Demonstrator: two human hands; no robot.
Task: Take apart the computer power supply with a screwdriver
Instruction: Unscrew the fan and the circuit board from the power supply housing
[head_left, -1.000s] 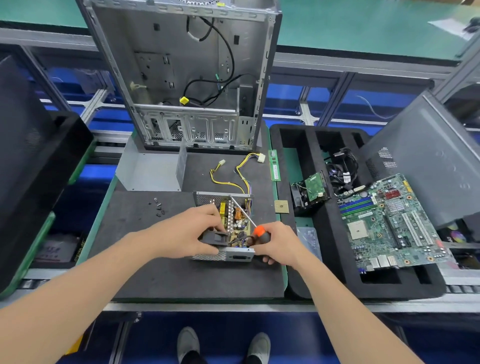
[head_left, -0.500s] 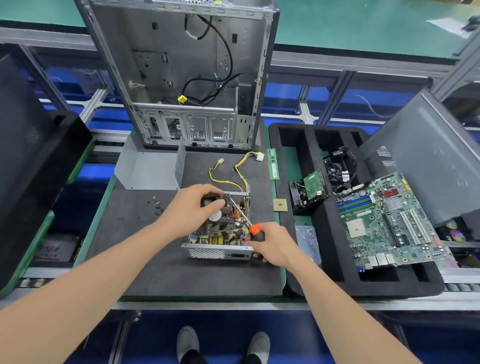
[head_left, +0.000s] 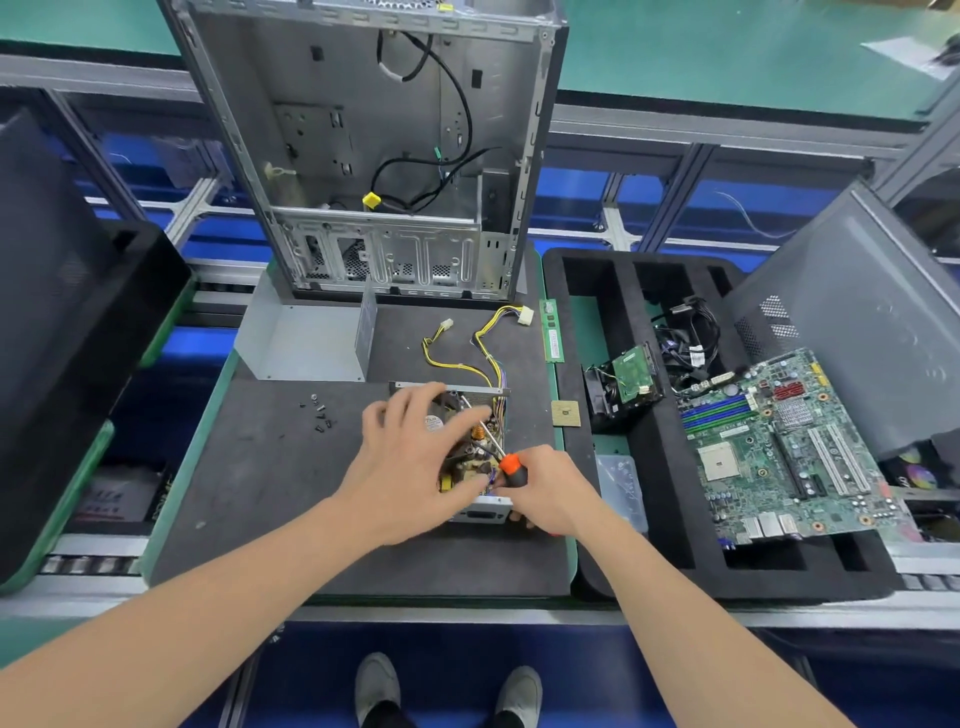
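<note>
Working on: an opened computer power supply (head_left: 470, 457), lid off, circuit board and copper coil exposed, sitting on a dark foam mat (head_left: 270, 467) at the front of the bench.
Left hand: the left hand (head_left: 410, 462) lies spread over the unit, fingers wide, fingertips resting near the small round fan at its far left corner; it grips nothing that can be seen.
Right hand: the right hand (head_left: 545, 493) is closed round the orange-and-black handle of a screwdriver (head_left: 493, 441), whose metal shaft slants up and away into the far side of the case.
Just changed: half a second ago the left fingers were pinched at the far edge; a second ago they were at the near edge. Now they are splayed across the top.
Meaning: probably the hand is steadying the unit or feeling for the fan while the tip seeks a screw; the tip itself is hidden.
Nearby: loose screws (head_left: 319, 413) lie left of the unit, the removed metal cover (head_left: 306, 343) behind it, yellow-and-black cables (head_left: 483, 343) trailing away, a motherboard (head_left: 779, 447) on the right tray.
</note>
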